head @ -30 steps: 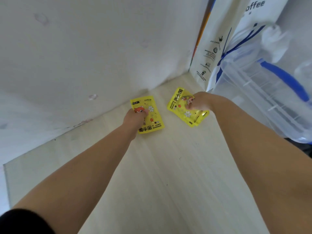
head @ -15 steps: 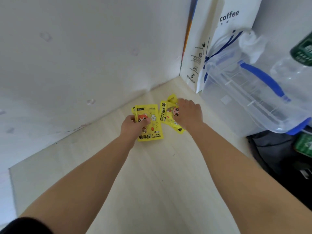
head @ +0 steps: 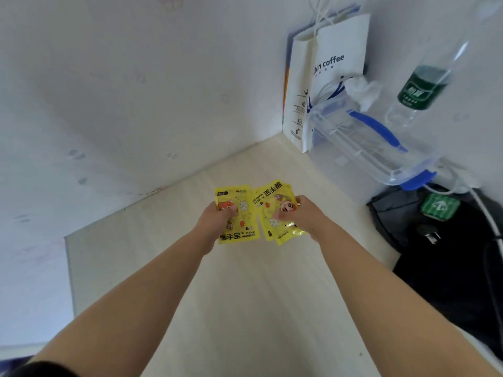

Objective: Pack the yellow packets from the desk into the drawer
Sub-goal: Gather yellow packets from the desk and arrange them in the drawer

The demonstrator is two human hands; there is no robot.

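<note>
Both hands hold yellow hand-warmer packets above the pale wooden desk (head: 245, 295). My left hand (head: 217, 217) grips a yellow packet (head: 242, 213) printed with a red-haired cartoon figure, its face turned up. My right hand (head: 302, 216) grips a small stack of yellow packets (head: 268, 205), fanned and tilted, the thumb on top. The two lots of packets nearly touch at their inner edges. No drawer is in view.
A white paper coffee bag (head: 324, 77) stands in the far corner against the wall. Beside it lies a clear plastic box with blue handles (head: 364, 142). A water bottle with a green label (head: 424, 83) is above it. A black bag (head: 449, 254) lies at the right.
Both hands have lifted the packets off the desk and drawn them back toward me. The view has tilted, which shows more of the bottle and the black bag.
</note>
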